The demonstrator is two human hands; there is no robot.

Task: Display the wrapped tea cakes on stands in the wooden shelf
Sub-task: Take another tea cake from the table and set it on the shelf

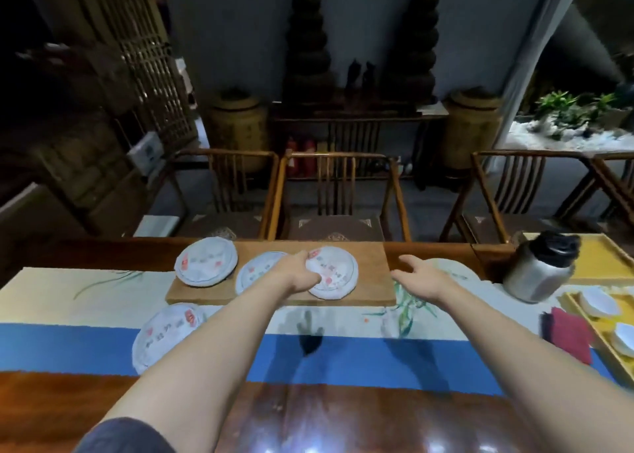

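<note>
Three white paper-wrapped tea cakes lie on a wooden board (370,291) across the table. My left hand (295,272) grips the left edge of the rightmost tea cake (338,270), its fingers curled under the rim. The middle tea cake (254,274) is partly hidden by that hand, and the left tea cake (206,262) lies apart at the board's left end. Another tea cake (161,336) lies on the table runner, partly behind my left forearm. My right hand (420,276) hovers open just right of the board and holds nothing. No stands or shelf can be made out.
A steel thermos (538,270) stands at the right by a yellow tray (603,257). A second tray (579,306) nearer me holds white dishes beside a red cloth (571,332). Wooden chairs (339,192) line the table's far side, with a console and jars beyond.
</note>
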